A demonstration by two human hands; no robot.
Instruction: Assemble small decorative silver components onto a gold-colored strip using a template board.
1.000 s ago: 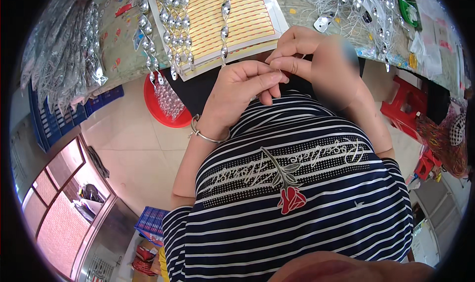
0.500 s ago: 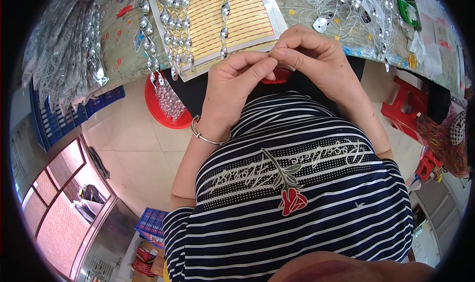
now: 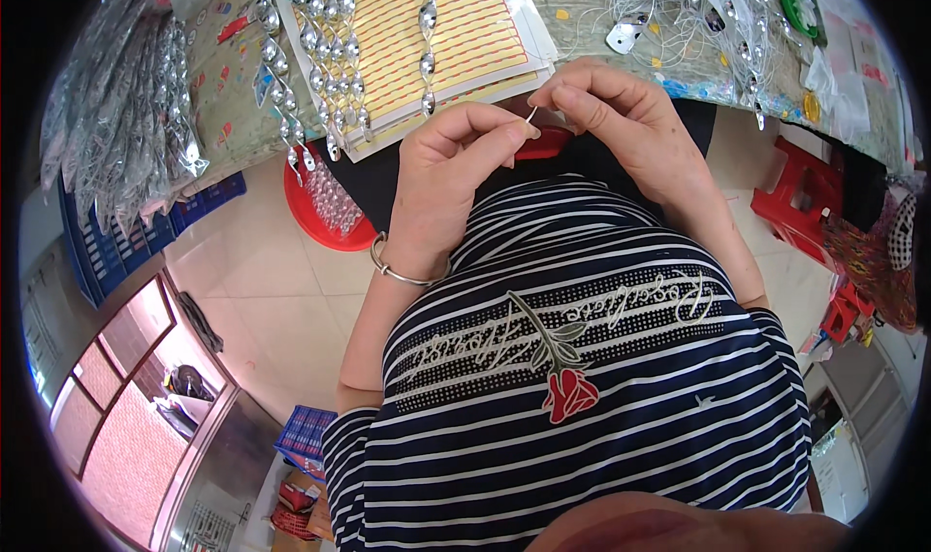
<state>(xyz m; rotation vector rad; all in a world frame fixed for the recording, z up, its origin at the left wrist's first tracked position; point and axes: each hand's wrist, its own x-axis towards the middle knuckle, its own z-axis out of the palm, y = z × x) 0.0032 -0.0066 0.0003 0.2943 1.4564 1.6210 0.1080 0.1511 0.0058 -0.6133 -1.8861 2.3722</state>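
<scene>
My left hand [image 3: 441,164] pinches a short, thin, pale strand [image 3: 532,115] between thumb and forefinger, above my lap at the table's front edge. The strand's upper end points toward the fingertips of my right hand [image 3: 630,116], which are curled together close by. Whether they grip anything is too small to make out. Just beyond the hands lies a stack of yellow sheets with red wavy lines [image 3: 456,29]. Several silvery twisted strips [image 3: 335,53] rest on its left part, and one single silvery strip [image 3: 427,48] lies farther right on it.
Bundles of silvery strips in clear plastic [image 3: 126,96] overhang the table's left end. Silvery pieces with clear threads [image 3: 679,29] lie at the right, near a green object [image 3: 801,11]. Below are a red basin [image 3: 301,208] holding clear beaded-looking pieces, a blue crate [image 3: 82,252] and a red stool [image 3: 795,198].
My hands have drawn slightly apart, the right one lifting away, and the pale strand now shows between them. The view has shifted a little.
</scene>
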